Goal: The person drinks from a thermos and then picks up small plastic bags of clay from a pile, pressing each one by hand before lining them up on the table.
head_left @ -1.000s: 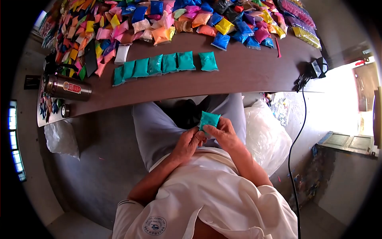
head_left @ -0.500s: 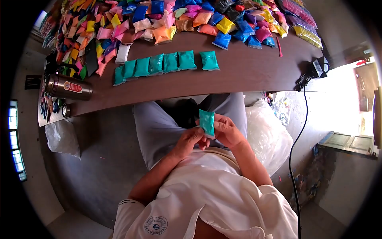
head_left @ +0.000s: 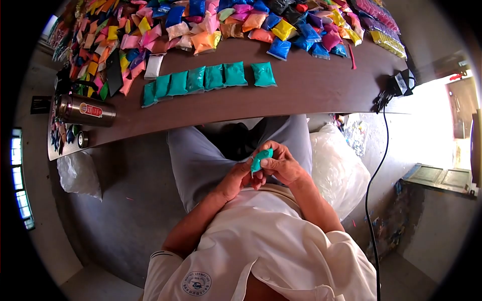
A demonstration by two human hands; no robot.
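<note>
Above my lap, a small teal packet (head_left: 261, 159) is held between both hands, tilted and bent. My left hand (head_left: 235, 179) pinches its lower left end. My right hand (head_left: 285, 164) grips its other side, with the thumb pressed on the front. On the brown table (head_left: 201, 111) beyond, several teal packets (head_left: 196, 79) lie side by side in a slightly curved row. One more teal packet (head_left: 263, 74) lies apart, to the right of that row.
Many coloured packets (head_left: 206, 42) are heaped along the table's far side. A steel flask (head_left: 86, 110) lies at the left, and a black adapter (head_left: 401, 83) with a cable is at the right. Clear plastic bags (head_left: 339, 168) stand beside my leg.
The held packet has gone from upright and flat to tilted and folded between my fingers. My right hand has shifted slightly up and round it.
</note>
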